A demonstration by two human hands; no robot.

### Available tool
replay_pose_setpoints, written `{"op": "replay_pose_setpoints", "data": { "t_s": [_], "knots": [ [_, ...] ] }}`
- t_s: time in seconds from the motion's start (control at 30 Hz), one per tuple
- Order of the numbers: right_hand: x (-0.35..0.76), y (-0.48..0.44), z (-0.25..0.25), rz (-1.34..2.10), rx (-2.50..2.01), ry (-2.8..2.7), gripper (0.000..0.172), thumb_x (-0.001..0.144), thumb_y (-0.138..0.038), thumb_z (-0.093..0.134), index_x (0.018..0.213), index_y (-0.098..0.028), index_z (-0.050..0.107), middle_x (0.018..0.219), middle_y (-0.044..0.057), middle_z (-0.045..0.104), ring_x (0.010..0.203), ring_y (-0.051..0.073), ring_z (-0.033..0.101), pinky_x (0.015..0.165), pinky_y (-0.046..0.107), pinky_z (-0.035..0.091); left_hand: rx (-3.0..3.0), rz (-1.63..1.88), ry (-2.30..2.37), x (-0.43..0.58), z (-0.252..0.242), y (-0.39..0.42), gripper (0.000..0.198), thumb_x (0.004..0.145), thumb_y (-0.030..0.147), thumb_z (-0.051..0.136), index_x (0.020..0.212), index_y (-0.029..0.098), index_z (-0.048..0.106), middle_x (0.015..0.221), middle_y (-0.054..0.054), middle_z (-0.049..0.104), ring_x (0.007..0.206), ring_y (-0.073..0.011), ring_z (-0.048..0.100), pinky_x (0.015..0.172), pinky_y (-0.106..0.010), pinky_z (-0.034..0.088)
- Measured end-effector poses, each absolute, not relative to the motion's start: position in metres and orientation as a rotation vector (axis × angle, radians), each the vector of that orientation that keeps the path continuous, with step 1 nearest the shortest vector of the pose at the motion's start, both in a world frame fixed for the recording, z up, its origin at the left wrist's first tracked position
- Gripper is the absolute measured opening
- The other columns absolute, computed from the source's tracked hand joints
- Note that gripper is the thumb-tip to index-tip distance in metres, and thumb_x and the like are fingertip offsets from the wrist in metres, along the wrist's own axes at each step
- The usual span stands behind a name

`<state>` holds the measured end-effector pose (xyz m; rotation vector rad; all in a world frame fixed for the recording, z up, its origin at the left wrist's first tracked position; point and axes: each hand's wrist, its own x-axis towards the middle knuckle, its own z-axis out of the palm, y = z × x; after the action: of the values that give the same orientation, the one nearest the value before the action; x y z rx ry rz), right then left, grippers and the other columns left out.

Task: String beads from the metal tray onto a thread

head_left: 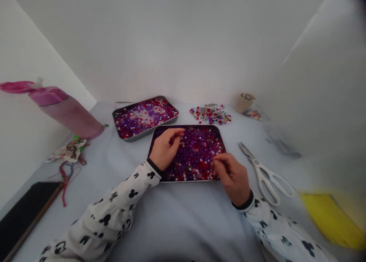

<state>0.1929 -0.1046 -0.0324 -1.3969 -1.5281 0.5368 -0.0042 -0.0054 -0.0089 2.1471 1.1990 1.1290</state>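
Note:
A metal tray [185, 182] filled with purple, red and white beads [197, 147] lies in front of me. My left hand [165, 149] is over its left part, thumb and fingertips brought together. Over the tray's right edge my right hand [233, 178] is closed in a pinch, its fingertips close above the red and white beads. Whatever either pinch holds is too small to make out. White-handled scissors [256, 163] lie to the right of my right hand, blades partly crossed and pointing away.
Behind stand a second bead tray [131, 139], a loose bead pile [211, 114] and a small cup [242, 103]. At left are a pink bottle [71, 113], tangled cords [65, 174] and a dark flat object [28, 204]. Something yellow [333, 218] lies at right.

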Motion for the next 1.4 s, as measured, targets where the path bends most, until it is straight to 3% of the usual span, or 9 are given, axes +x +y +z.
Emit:
{"op": "replay_pose_setpoints", "data": {
  "t_s": [0.23,0.43,0.5,0.63,0.8,1.13,1.4],
  "knots": [
    [0.1924,-0.1032,-0.0354,0.544,-1.398,-1.522,0.013,0.086,-0.028,0.046,0.087,-0.019,0.056,0.067,0.0,0.06,0.052,0.01,0.054,0.053,0.022,0.045,2.161,0.97,1.218,-0.0067,-0.0141,-0.0041,0.022,0.08,0.026,0.053,0.099,0.018,0.06,0.082,-0.002,0.063,0.07,-0.012,0.058,0.066,-0.024,0.047],
    [0.1932,-0.1031,-0.0356,0.547,-1.397,-1.517,0.013,0.086,-0.028,0.046,0.088,-0.02,0.056,0.069,0.0,0.061,0.052,0.01,0.054,0.053,0.022,0.045,2.264,0.896,1.114,-0.0058,-0.0131,-0.0071,0.016,0.083,0.026,0.051,0.088,0.018,0.064,0.088,-0.002,0.065,0.083,-0.0132,0.059,0.079,-0.026,0.044],
    [0.1935,-0.1033,-0.035,0.549,-1.39,-1.515,0.013,0.086,-0.027,0.046,0.089,-0.019,0.056,0.069,0.0,0.061,0.052,0.01,0.054,0.053,0.022,0.045,2.272,0.846,1.049,-0.005,-0.0112,-0.0086,0.017,0.084,0.027,0.051,0.087,0.018,0.064,0.086,-0.002,0.065,0.081,-0.0127,0.059,0.077,-0.025,0.044],
    [0.1936,-0.1039,-0.0341,0.522,-1.381,-1.529,0.012,0.085,-0.026,0.046,0.088,-0.019,0.055,0.067,-0.001,0.06,0.051,0.01,0.054,0.053,0.022,0.045,2.312,0.686,0.875,-0.0035,-0.0103,-0.0102,0.019,0.082,0.028,0.053,0.094,0.018,0.064,0.089,-0.003,0.064,0.077,-0.0122,0.058,0.072,-0.024,0.045],
    [0.1933,-0.1043,-0.0333,0.512,-1.401,-1.545,0.014,0.085,-0.028,0.046,0.088,-0.019,0.056,0.068,0.0,0.062,0.051,0.01,0.054,0.052,0.022,0.044,2.427,0.572,0.735,-0.003,-0.015,-0.0081,0.022,0.08,0.023,0.056,0.1,0.019,0.063,0.097,-0.006,0.059,0.092,-0.0154,0.055,0.084,-0.028,0.043],
    [0.1927,-0.1042,-0.0321,0.505,-1.401,-1.574,0.013,0.085,-0.027,0.046,0.088,-0.02,0.056,0.063,-0.001,0.059,0.051,0.011,0.054,0.053,0.023,0.045,2.603,0.553,0.901,-0.0029,-0.0161,-0.008,0.013,0.083,0.022,0.052,0.091,0.019,0.061,0.094,-0.004,0.059,0.091,-0.0171,0.053,0.085,-0.031,0.042],
    [0.193,-0.1044,-0.0351,0.517,-1.403,-1.583,0.013,0.086,-0.027,0.046,0.088,-0.02,0.056,0.068,0.0,0.06,0.053,0.011,0.054,0.053,0.023,0.045,2.558,0.724,1.219,-0.0097,-0.018,-0.0037,0.019,0.083,0.013,0.044,0.091,0.019,0.06,0.096,-0.005,0.057,0.093,-0.0188,0.051,0.086,-0.034,0.043]
  ]
}}
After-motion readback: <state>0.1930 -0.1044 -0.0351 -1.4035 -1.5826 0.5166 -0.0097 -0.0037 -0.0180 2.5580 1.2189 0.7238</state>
